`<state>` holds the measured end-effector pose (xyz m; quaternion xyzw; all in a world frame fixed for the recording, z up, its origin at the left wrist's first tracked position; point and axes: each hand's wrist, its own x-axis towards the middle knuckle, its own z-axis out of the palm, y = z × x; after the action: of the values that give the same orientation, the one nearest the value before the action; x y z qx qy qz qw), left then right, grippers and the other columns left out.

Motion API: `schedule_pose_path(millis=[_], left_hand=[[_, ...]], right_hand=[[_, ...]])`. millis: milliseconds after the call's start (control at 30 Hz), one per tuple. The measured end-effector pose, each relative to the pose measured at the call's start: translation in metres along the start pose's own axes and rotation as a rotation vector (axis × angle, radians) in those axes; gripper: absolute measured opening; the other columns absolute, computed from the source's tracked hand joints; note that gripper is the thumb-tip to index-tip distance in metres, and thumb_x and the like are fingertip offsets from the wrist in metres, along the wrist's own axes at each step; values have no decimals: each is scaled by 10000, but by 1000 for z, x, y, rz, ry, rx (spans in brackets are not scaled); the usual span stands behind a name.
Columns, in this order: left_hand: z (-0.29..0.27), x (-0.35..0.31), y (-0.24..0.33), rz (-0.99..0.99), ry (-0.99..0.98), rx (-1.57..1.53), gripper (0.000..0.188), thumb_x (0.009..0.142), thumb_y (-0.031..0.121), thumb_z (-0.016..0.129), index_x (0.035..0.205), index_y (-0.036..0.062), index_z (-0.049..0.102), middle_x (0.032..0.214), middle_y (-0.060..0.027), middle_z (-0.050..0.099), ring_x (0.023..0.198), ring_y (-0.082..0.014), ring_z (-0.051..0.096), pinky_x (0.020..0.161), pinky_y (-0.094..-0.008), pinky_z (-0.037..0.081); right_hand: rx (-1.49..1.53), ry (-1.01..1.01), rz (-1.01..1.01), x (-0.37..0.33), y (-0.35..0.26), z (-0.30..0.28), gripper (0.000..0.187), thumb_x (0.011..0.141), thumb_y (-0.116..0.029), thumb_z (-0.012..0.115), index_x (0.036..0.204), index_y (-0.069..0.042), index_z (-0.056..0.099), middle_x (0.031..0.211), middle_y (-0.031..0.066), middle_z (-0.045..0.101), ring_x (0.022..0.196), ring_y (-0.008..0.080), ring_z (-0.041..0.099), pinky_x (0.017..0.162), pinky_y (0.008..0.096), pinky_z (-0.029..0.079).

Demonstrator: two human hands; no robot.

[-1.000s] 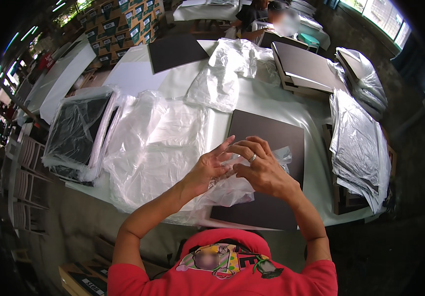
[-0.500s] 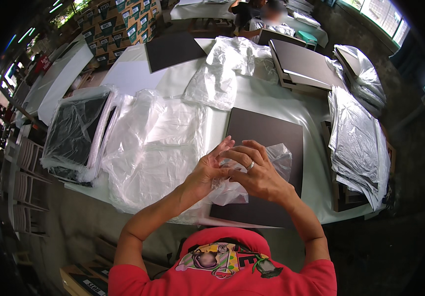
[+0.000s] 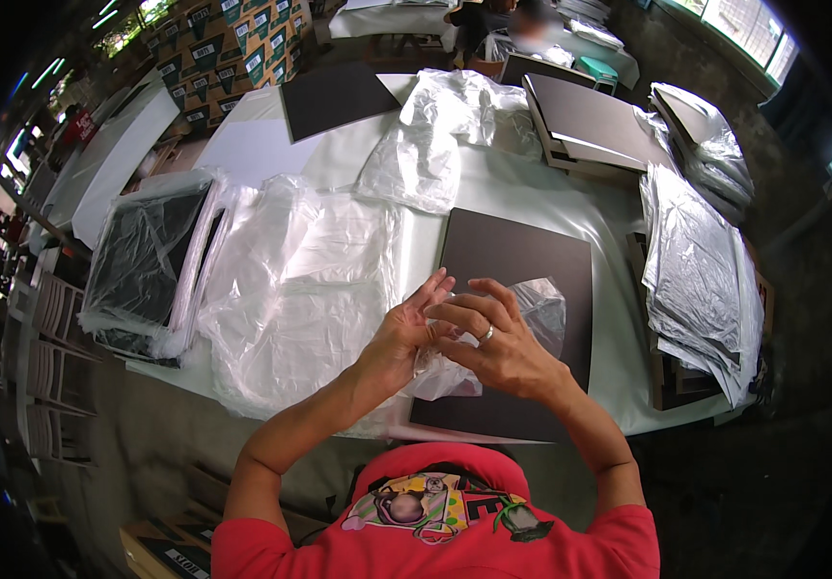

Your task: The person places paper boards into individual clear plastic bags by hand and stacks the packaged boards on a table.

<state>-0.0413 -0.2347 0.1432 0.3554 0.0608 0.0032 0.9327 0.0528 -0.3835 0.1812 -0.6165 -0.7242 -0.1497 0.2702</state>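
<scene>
Your left hand (image 3: 399,333) and right hand (image 3: 498,343) meet at the centre of the frame, both pinching the same clear plastic bag (image 3: 522,318). The left thumb and fingers are pressed together on the crumpled edge of the film, and the right fingers curl over it from the other side; a ring shows on that hand. The bag hangs bunched between your hands, its loose end trailing toward the right over the dark board (image 3: 522,289), which lies flat on the white desk (image 3: 262,145) just beyond your hands.

The film looks thin and slippery, so the likeliest trouble is that the two layers at the mouth stay stuck together and your fingers slide along them instead of parting them. Pull too hard with a tight pinch and the film could stretch or tear at the edge. The bunched part below your palms could also catch on the near corner of the board and drag it across the desk.

The heap of spare plastic sheets (image 3: 300,289) left of centre lies very near your left forearm; a wide elbow movement could sweep some of them off the front edge.
</scene>
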Motion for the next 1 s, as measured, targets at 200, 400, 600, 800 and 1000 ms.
schedule_pose_path(millis=[200, 400, 600, 800, 1000], left_hand=[[-7, 4, -2, 1, -84, -52, 850, 718, -115, 554, 1429, 80, 131, 1474, -157, 134, 1273, -213, 359, 968, -272, 405], [-3, 8, -1, 18, -86, -18, 816, 777, -135, 555, 1430, 117, 135, 1490, -142, 33, 1306, -286, 299, 903, -267, 470], [-9, 15, -1, 12, -95, 30, 809, 782, -101, 579, 1430, 119, 146, 1492, -141, 28, 1295, -282, 326, 889, -266, 466], [-2, 4, 7, -140, -139, 186, 677, 873, 164, 587, 1419, 82, 196, 1364, -91, 327, 1148, -128, 445, 832, -223, 431], [-18, -9, -13, -310, -132, 405, 464, 933, 232, 508, 1308, -14, 390, 962, 19, 512, 873, -39, 454, 754, -205, 399]], right_hand=[[-54, 1, 6, -7, 0, 5, 179, 652, -94, 656, 831, -98, 647, 1082, 38, 503, 1060, 220, 450, 971, 438, 345], [-51, 54, -18, -15, -1, 1, 193, 580, -74, 679, 753, -93, 596, 986, 19, 497, 949, 200, 476, 908, 430, 379], [-35, 77, -54, -23, -5, -5, 228, 559, -56, 687, 769, -105, 611, 916, 4, 491, 880, 191, 474, 838, 400, 421], [-153, 179, -100, -35, -4, 0, 243, 546, -73, 687, 776, -110, 619, 905, 11, 490, 869, 183, 479, 827, 392, 425], [-97, 20, 68, -39, 7, 5, 288, 615, -159, 683, 882, -74, 618, 1036, 67, 524, 974, 225, 502, 916, 438, 370]])
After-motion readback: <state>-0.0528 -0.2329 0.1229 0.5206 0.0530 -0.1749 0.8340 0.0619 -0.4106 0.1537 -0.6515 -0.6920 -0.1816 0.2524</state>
